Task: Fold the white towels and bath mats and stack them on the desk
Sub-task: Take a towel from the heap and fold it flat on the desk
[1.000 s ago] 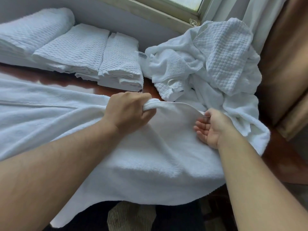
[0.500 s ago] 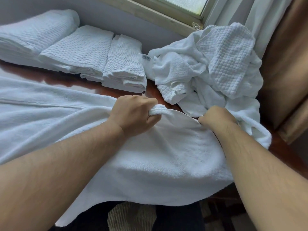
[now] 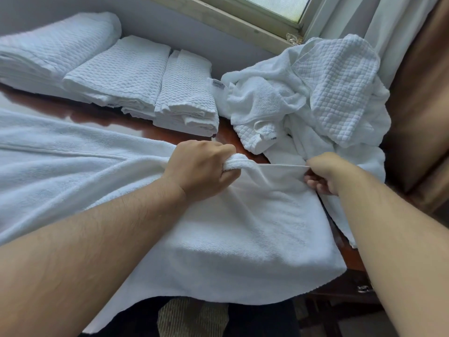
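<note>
A large white terry towel [image 3: 243, 239] lies spread over the dark wooden desk [image 3: 102, 117] and hangs off its near edge. My left hand [image 3: 204, 169] grips a bunched part of the towel's far hem. My right hand [image 3: 323, 173] pinches the same hem further right, and the edge is stretched taut between the two hands. Behind them to the right sits a heap of unfolded white towels and quilted bath mats [image 3: 315, 93]. Three folded stacks of waffle towels [image 3: 121, 71] line the back of the desk.
A window sill [image 3: 230, 23] and a pale curtain [image 3: 364, 20] run along the back. A brown curtain [image 3: 422, 105] hangs at the right beside the desk's corner. Dark floor and a patterned cloth [image 3: 194, 317] show below the desk edge.
My right hand turned from palm-up and open to closed on the hem, then pulled right. The hem between both hands went from slack and curved to straight.
</note>
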Action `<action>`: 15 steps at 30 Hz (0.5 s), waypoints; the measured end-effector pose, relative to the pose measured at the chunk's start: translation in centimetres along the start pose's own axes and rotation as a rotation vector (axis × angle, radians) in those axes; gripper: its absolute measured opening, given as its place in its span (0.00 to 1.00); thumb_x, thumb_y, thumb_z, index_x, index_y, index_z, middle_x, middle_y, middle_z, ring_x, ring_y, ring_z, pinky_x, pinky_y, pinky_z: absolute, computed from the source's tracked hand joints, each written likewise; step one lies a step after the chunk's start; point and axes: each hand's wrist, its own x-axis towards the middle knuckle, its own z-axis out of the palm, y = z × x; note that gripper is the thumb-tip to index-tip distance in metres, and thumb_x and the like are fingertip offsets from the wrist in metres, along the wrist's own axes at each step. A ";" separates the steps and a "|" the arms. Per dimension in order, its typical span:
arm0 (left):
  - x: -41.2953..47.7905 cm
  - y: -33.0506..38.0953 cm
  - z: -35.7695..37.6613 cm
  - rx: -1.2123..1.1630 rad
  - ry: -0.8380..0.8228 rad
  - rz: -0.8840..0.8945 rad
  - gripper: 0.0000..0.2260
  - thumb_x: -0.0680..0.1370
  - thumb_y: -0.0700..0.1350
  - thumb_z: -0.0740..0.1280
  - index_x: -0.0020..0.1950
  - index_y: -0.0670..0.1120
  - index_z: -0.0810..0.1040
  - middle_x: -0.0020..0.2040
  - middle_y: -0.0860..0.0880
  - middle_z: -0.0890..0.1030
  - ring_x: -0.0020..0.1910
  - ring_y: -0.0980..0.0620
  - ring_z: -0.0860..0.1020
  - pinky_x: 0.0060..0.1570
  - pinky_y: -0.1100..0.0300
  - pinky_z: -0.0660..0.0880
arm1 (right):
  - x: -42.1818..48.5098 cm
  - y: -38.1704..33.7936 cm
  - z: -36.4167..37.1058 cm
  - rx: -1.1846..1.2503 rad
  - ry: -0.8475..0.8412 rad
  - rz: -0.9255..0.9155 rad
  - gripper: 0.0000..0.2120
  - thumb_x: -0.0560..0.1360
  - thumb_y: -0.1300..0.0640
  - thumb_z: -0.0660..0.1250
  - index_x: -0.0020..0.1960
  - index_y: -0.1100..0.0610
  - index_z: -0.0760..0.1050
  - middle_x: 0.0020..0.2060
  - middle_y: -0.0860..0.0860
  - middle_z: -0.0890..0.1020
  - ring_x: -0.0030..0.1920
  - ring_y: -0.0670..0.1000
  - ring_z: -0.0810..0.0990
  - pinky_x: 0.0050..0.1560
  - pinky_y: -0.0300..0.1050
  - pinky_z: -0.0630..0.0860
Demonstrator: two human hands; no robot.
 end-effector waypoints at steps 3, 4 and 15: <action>0.1 0.0 0.3 0.041 -0.005 -0.012 0.17 0.74 0.57 0.56 0.35 0.45 0.72 0.31 0.48 0.74 0.29 0.40 0.72 0.31 0.57 0.59 | 0.1 0.1 -1.1 0.542 -0.003 0.021 0.14 0.83 0.64 0.51 0.42 0.62 0.71 0.24 0.56 0.79 0.20 0.51 0.79 0.17 0.39 0.73; 0.1 0.0 0.4 0.059 0.001 -0.018 0.17 0.74 0.57 0.56 0.36 0.45 0.72 0.31 0.48 0.75 0.30 0.39 0.73 0.31 0.57 0.59 | 0.0 0.1 -1.5 0.733 0.002 0.027 0.14 0.83 0.65 0.50 0.45 0.64 0.72 0.28 0.59 0.81 0.23 0.54 0.81 0.18 0.43 0.75; 0.3 -0.1 0.5 0.091 0.074 -0.062 0.15 0.73 0.56 0.57 0.36 0.45 0.70 0.31 0.47 0.76 0.28 0.40 0.73 0.31 0.57 0.58 | -2.8 2.9 -0.3 0.944 0.248 -0.196 0.10 0.79 0.55 0.66 0.40 0.57 0.73 0.29 0.51 0.76 0.24 0.47 0.74 0.28 0.40 0.72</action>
